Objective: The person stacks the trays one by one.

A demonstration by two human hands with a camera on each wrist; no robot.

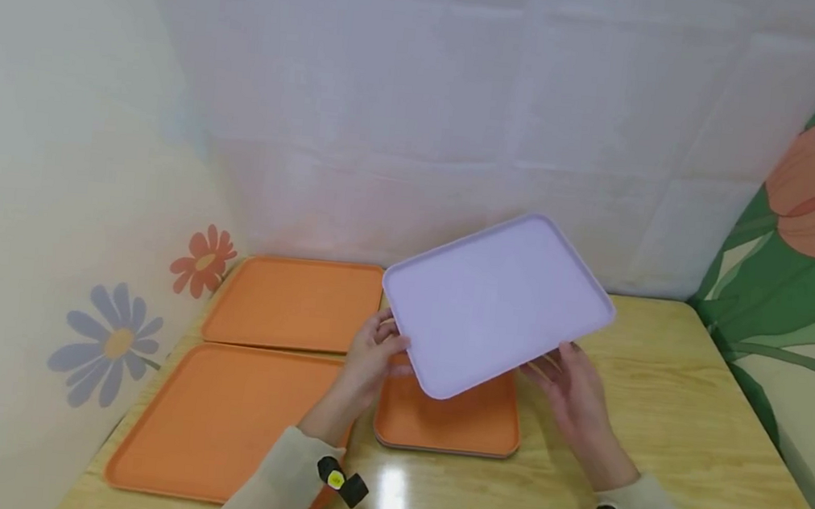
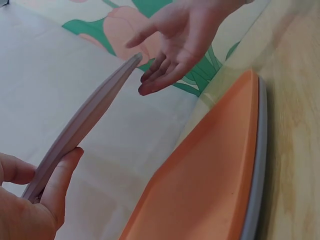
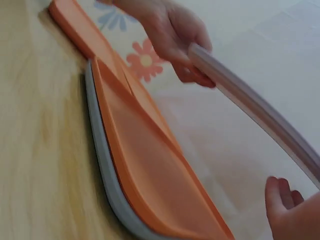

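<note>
- Fingers of the left hand (image 1: 368,358): pinching the left edge of a lilac tray (image 1: 497,307), thumb over the rim, other fingers beneath; wrist raised, forearm crossing the front-left orange tray (image 1: 225,424).
- Fingers of the right hand (image 1: 577,392): released, loosely spread, thumb apart, just beside the near edge of the lilac tray.
- Lilac tray: held up, tilted, above the stacked orange tray (image 1: 447,424) and apart from it; far corner before the pale sheet (image 1: 429,87).
- Back-left orange tray (image 1: 294,301): flat, just behind the front-left one, its far edge near the sheet.
- Bench (image 1: 692,409): bare wood extends right of the stack towards the floral wall (image 1: 809,241); a narrow strip parts the stack from the front-left tray.
- Left wrist view: a gap between right hand and lilac tray, where the head view has them overlapping; also a grey tray (image 2: 261,125) beneath the stacked orange one.
</note>
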